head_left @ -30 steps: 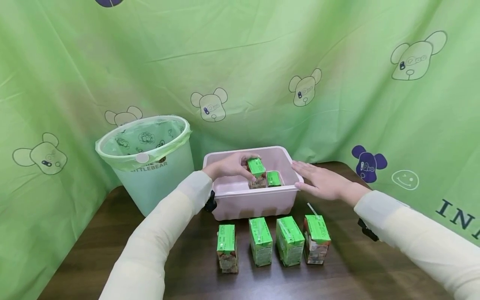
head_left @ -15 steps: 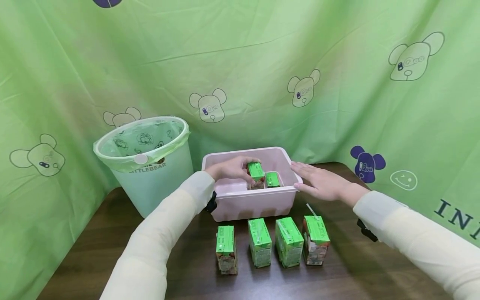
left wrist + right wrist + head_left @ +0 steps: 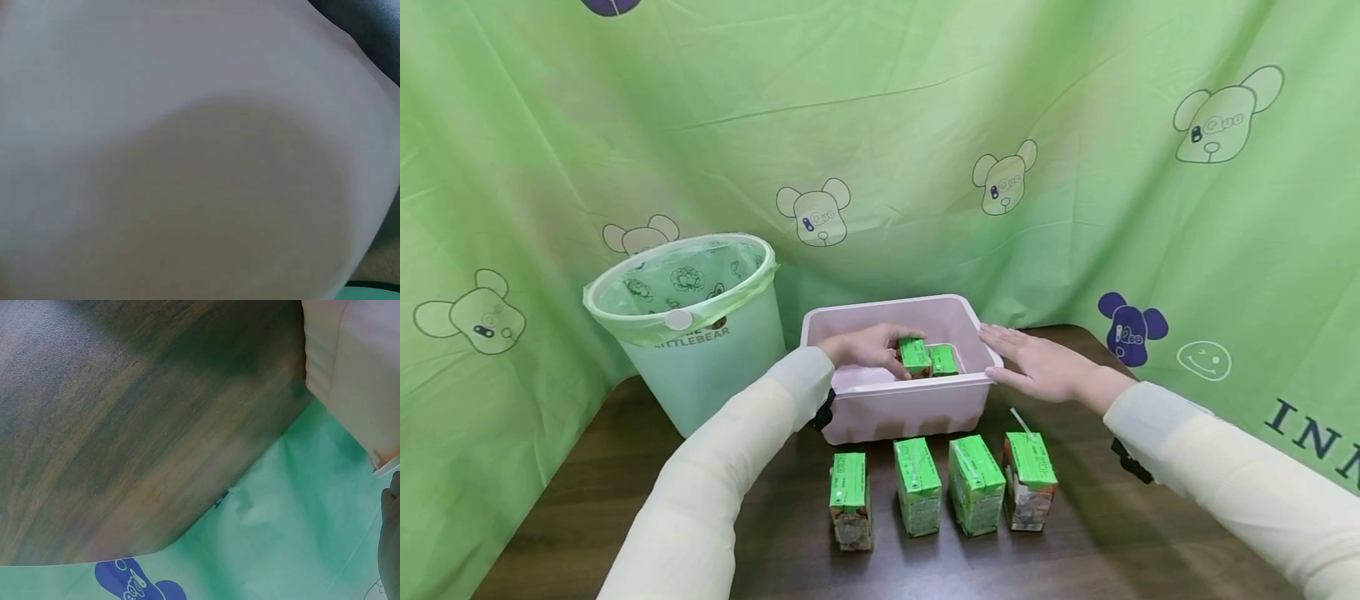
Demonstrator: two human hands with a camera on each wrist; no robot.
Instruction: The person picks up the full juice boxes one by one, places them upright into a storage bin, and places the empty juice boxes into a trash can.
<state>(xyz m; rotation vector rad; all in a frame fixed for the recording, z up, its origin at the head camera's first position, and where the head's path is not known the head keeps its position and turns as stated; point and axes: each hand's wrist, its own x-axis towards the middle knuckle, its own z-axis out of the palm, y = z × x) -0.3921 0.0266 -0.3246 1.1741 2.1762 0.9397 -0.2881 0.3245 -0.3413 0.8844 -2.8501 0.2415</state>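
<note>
In the head view my left hand (image 3: 867, 346) reaches into a pink plastic bin (image 3: 913, 412). Its thumb and fingers grip a green-topped drink carton (image 3: 914, 353) upright inside, whose lower part is hidden by the bin wall. Close on its right stands another drink carton (image 3: 943, 360). My right hand (image 3: 1037, 364), fingers straight, rests against the bin's right rim. In the right wrist view only a sliver of that hand (image 3: 390, 540) shows, near the bin corner. A blurred pale surface fills most of the left wrist view.
Several drink cartons (image 3: 917, 487) stand in a row before the bin; the rightmost carton (image 3: 1030, 482) has a straw sticking up. A lined mint trash can (image 3: 722, 367) stands left on the dark wooden table (image 3: 602, 508). Green printed cloth (image 3: 910, 108) hangs behind.
The left hand has lowered the gripped carton further into the bin, so its top is now about level with its neighbour's. The right hand stays at the rim.
</note>
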